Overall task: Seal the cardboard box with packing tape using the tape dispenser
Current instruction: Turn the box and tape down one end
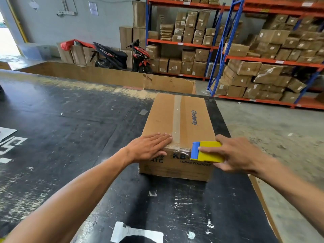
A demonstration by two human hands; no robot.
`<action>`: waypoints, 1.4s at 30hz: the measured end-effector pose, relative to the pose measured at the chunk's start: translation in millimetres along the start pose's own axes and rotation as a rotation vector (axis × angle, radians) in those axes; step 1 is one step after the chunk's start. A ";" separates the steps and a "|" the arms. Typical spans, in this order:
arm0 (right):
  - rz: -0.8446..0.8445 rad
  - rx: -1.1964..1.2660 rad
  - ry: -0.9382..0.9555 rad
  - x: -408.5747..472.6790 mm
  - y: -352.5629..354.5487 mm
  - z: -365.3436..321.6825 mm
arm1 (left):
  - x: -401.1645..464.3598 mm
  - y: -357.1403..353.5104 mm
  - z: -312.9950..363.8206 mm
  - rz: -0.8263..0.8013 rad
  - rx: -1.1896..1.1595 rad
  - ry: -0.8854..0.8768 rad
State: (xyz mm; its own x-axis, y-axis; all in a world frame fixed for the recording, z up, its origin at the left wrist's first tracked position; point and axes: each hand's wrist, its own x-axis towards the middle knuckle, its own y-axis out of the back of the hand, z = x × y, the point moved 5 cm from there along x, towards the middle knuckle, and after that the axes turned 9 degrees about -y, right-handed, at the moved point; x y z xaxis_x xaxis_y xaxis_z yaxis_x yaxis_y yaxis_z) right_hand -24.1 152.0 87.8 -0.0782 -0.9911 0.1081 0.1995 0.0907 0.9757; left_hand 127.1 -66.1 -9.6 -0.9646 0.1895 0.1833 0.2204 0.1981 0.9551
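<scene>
Brown corrugated cardboard makes up the box (177,127), which lies lengthwise on the black, scuffed surface (70,120), toward its right side, with one short end near the person. Clear packing tape (176,116) runs along the top seam from the far edge to the near edge and folds over onto the near face, so the flaps lie shut and whatever is inside is hidden.

The left hand (149,148) lies flat on the near left corner of the lid, fingers (164,136) straight and together, tips touching the tape strip; this looks meant to pin the flap and keep the box from sliding under the pull. The right hand (236,153) has its fingers clamped on the yellow and blue tape dispenser (206,152), pressed against the upper near face at the right, blue edge toward the tape tail. Judging by that, the strip is being ended or cut there.

Beyond the surface, orange and blue racks (228,50) hold many closed cartons, and a low open cardboard bin (105,76) stands at the far edge, its contents out of sight.
</scene>
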 end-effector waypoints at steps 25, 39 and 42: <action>0.082 -0.046 -0.069 4.0 -6.5 -0.3 | 68.4 -6.8 26.7 -0.222 -0.094 -0.018; 0.105 -0.022 -0.031 -22.9 -9.7 39.5 | 69.0 -6.1 25.7 -0.189 -0.113 -0.012; 0.107 -0.043 -0.032 -22.8 -11.4 42.0 | 75.9 2.9 29.6 -0.141 -0.074 -0.022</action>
State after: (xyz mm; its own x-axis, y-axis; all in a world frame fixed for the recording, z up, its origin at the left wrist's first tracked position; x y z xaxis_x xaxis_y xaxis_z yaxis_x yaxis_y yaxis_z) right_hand -65.6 177.6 82.3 -0.0849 -0.9723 0.2179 0.2496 0.1910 0.9493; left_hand 58.8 -22.6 0.2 -0.9817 0.1857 0.0421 0.0712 0.1534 0.9856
